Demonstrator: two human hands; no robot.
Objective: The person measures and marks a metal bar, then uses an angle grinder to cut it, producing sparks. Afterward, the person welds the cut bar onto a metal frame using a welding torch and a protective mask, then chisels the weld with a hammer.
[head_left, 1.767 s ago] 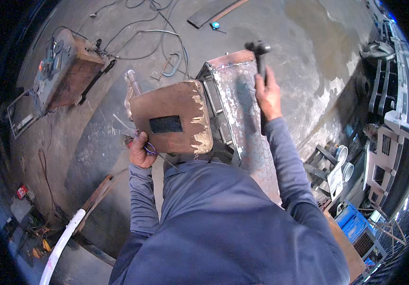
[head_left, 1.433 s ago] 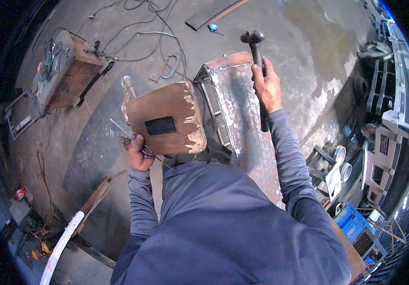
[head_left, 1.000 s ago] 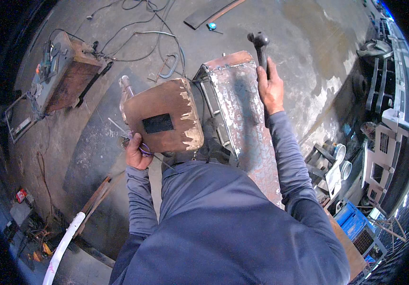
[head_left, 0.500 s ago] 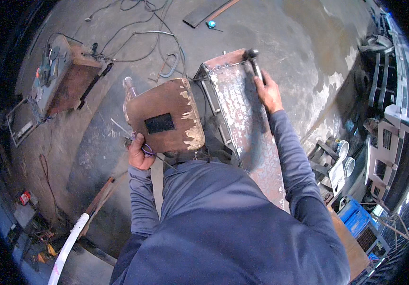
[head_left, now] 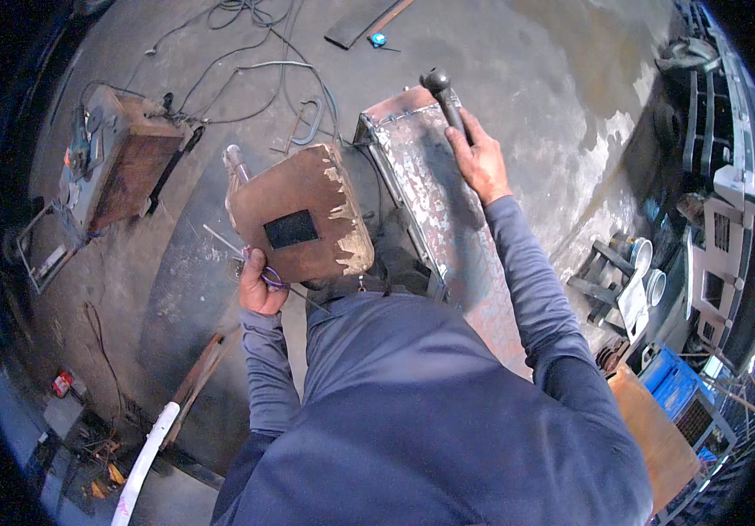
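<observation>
My right hand [head_left: 480,162] is closed round the handle of a dark hammer [head_left: 452,110], its rounded head up over the far end of a long metal box section [head_left: 430,188]. That section has patchy, flaking paint and a seam along its far edge. At the left, my left hand [head_left: 261,285] is closed at the lower left edge of a brown welding shield [head_left: 294,188] with a dark rectangular window and a worn right edge. A thin pale rod [head_left: 221,238] and a purple loop [head_left: 274,279] show at those fingers; the grip itself is partly hidden.
A C-clamp [head_left: 310,123] and tangled cables [head_left: 246,66] lie beyond the shield. Far off are a blue tape measure [head_left: 377,40] and a flat bar [head_left: 360,26]. A rusty box [head_left: 136,162] stands left; a stool-like frame [head_left: 609,280] and cans [head_left: 642,254] are right.
The hammer has risen off the box section and swung slightly left with my right hand. My left hand stays at the shield. The whole view has shifted a little.
</observation>
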